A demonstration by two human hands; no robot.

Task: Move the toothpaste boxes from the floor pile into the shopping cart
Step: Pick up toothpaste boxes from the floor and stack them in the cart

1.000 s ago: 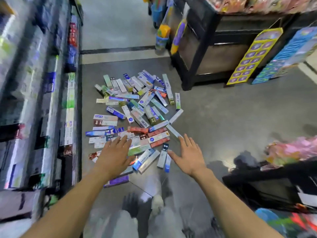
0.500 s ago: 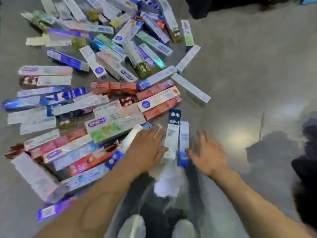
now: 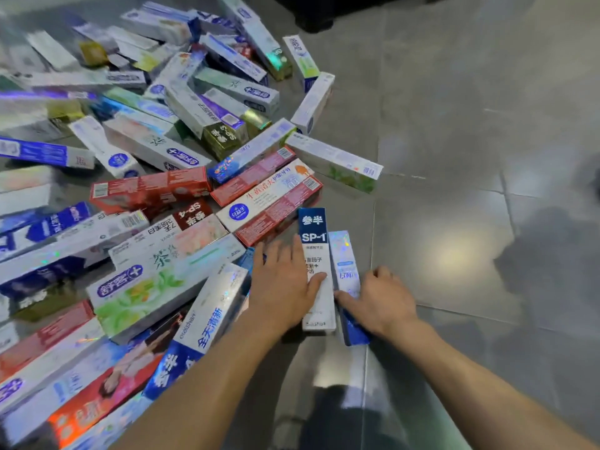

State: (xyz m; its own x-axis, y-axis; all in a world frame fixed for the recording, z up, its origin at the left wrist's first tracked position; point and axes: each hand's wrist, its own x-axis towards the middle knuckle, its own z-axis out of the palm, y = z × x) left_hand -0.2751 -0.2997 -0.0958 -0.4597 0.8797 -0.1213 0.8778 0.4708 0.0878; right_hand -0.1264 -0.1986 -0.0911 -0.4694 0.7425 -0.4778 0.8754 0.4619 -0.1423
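Left hand (image 3: 282,287) flat on SP-1 box (image 3: 316,254), right hand (image 3: 378,298) gripping half-hidden holographic box (image 3: 345,264), pile (image 3: 156,157) cropped

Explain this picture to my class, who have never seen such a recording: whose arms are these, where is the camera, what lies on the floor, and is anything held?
There is no machine here. The arms belong to a person wearing a camera on the head, so the one view looks down at their own hands. A pile of toothpaste boxes lies scattered on the grey tiled floor. The left hand rests on the SP-1 box, thumb laid across its face. The right hand touches the shiny box beside it, fingers curled at its edge. Nothing is lifted yet, and no cart is in view.
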